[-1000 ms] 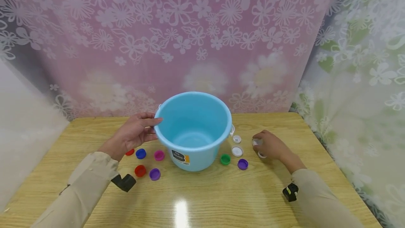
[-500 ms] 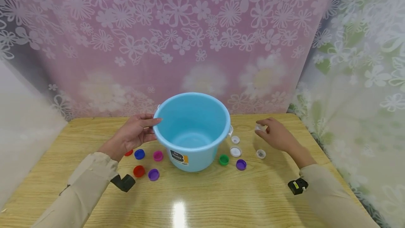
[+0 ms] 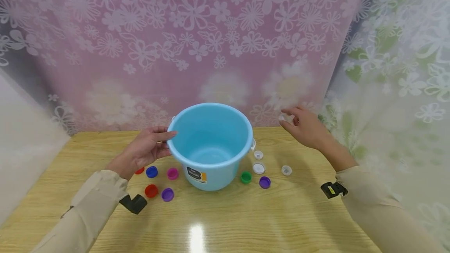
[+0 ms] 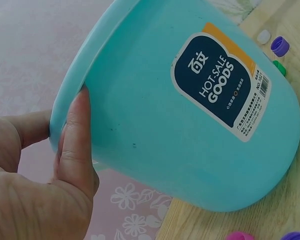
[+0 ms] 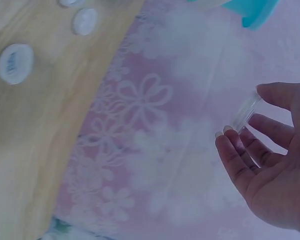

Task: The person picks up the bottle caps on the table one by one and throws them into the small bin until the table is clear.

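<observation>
A light blue bucket (image 3: 211, 175) stands in the middle of the wooden table, its inside bare. My left hand (image 3: 145, 149) grips its rim at the left, thumb over the edge and fingers beneath, as the left wrist view shows closely. My right hand (image 3: 304, 128) is raised above the table's back right part, to the right of the bucket. Between its thumb and fingers it pinches a whitish, see-through bottle cap (image 5: 246, 111) with a ribbed side, held by its edge.
Left of the bucket lie several caps, among them a blue cap (image 3: 152, 172), a red cap (image 3: 151, 191) and a pink cap (image 3: 172, 173). On its right are a green cap (image 3: 245, 177), a purple cap (image 3: 265, 182) and white caps (image 3: 259, 168). A flowered curtain (image 3: 225, 50) hangs behind.
My right hand has picked the whitish cap off the table and lifted it up and back. My left hand keeps its hold on the bucket's rim.
</observation>
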`<control>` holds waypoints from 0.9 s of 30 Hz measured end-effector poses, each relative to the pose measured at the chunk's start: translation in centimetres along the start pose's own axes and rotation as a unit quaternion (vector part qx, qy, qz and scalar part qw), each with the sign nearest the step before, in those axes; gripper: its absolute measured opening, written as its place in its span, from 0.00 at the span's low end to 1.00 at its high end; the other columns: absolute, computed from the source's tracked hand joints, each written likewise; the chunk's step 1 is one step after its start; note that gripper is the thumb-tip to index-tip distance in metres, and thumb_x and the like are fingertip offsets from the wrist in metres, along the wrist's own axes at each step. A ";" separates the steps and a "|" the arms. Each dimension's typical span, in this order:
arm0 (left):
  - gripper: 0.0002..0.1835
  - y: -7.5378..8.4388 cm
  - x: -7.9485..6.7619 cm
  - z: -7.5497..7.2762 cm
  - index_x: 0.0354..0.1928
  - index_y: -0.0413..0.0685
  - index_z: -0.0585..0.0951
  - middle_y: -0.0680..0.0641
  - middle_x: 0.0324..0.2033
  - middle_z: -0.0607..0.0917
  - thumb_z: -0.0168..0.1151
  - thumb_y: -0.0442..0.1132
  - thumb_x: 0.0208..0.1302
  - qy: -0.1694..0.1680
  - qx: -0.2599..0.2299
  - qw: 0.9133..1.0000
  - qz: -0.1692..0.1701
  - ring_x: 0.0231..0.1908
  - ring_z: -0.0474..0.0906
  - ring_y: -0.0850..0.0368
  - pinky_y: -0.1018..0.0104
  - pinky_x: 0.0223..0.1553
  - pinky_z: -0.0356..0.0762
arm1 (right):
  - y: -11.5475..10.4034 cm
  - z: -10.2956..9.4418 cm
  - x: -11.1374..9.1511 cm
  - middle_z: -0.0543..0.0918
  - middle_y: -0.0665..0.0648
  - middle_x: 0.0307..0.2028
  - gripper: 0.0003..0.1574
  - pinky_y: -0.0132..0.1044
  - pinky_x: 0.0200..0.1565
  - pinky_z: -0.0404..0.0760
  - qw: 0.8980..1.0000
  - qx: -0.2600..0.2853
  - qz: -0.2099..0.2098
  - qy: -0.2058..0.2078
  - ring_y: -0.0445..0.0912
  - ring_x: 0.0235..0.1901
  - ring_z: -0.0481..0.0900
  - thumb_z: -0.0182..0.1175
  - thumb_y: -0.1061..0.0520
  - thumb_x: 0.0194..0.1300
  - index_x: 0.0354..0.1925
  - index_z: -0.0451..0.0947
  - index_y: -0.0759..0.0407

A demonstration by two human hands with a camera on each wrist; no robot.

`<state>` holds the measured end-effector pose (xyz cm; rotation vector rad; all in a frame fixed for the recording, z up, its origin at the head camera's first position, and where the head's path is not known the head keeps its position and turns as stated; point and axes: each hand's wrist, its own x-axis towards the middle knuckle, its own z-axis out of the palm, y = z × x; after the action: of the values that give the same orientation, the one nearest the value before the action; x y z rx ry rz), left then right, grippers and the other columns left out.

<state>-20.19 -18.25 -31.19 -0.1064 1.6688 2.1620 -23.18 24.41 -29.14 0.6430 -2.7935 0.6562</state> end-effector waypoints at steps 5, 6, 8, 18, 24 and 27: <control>0.21 0.1 -0.1 -0.2 0.55 0.37 0.65 0.41 0.33 0.81 0.61 0.37 0.67 -0.005 -0.008 1.000 0.001 0.25 0.83 0.55 0.64 0.32 0.84 | -2.5 -1.1 1.7 0.72 0.65 0.49 0.27 0.43 0.33 0.71 1.000 -0.007 -0.024 0.018 0.50 0.33 0.70 0.55 0.50 0.71 0.60 0.71 0.66; 0.21 0.1 -0.1 -0.2 0.56 0.37 0.65 0.41 0.33 0.81 0.61 0.37 0.67 -0.006 -0.009 1.000 0.001 0.25 0.83 0.55 0.64 0.32 0.84 | -3.0 -1.3 2.0 0.72 0.64 0.49 0.27 0.43 0.34 0.72 0.999 -0.007 -0.028 0.018 0.51 0.33 0.70 0.55 0.50 0.71 0.60 0.71 0.66; 0.21 0.1 -0.1 -0.1 0.56 0.37 0.65 0.41 0.33 0.81 0.60 0.37 0.67 -0.009 -0.010 1.000 0.001 0.25 0.83 0.55 0.64 0.32 0.84 | -4.0 -1.6 2.5 0.72 0.64 0.50 0.27 0.44 0.35 0.72 0.999 -0.005 -0.033 0.018 0.51 0.35 0.71 0.56 0.50 0.70 0.60 0.71 0.65; 0.19 -0.1 -0.1 0.1 0.54 0.37 0.65 0.42 0.32 0.80 0.59 0.36 0.68 -0.005 -0.008 1.000 0.001 0.23 0.82 0.56 0.63 0.33 0.84 | -8.1 -1.0 4.7 0.72 0.59 0.48 0.27 0.43 0.35 0.71 0.998 0.015 -0.060 0.001 0.51 0.37 0.69 0.58 0.50 0.69 0.61 0.72 0.61; 0.20 0.1 0.0 0.0 0.54 0.37 0.65 0.42 0.31 0.80 0.61 0.37 0.67 -0.009 -0.009 1.000 0.002 0.23 0.82 0.56 0.63 0.33 0.84 | -10.1 0.1 5.3 0.71 0.58 0.49 0.28 0.41 0.33 0.71 0.997 0.025 -0.073 -0.027 0.50 0.37 0.68 0.58 0.49 0.68 0.62 0.71 0.60; 0.20 0.1 0.0 0.0 0.54 0.37 0.65 0.43 0.30 0.81 0.60 0.36 0.67 -0.008 -0.012 1.000 0.000 0.23 0.83 0.56 0.63 0.33 0.84 | -10.7 0.8 5.6 0.72 0.58 0.47 0.27 0.40 0.31 0.71 0.995 0.025 -0.094 -0.033 0.49 0.35 0.68 0.58 0.50 0.68 0.61 0.72 0.60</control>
<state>-20.23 -18.25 -31.15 -0.0948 1.6347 2.1769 -23.29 13.34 -24.19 0.9412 -2.7380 0.6790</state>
